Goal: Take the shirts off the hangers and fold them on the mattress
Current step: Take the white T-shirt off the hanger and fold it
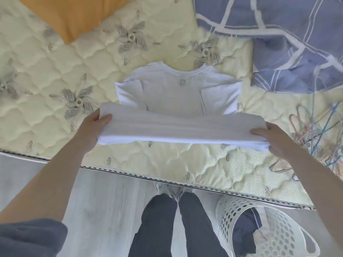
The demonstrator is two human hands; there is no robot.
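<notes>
A white T-shirt lies on the cream quilted mattress, collar away from me, both sleeves folded inward. Its lower part is lifted off the mattress and stretched in a band between my hands. My left hand grips the left end of that band, thumb on top. My right hand grips the right end, thumb on top too. A tangle of thin wire hangers in several colours lies on the mattress to the right of the shirt.
An orange pillow sits at the back left, a crumpled blue patterned duvet at the back right. On the floor by the mattress edge, a white perforated laundry basket with dark clothes stands next to my legs.
</notes>
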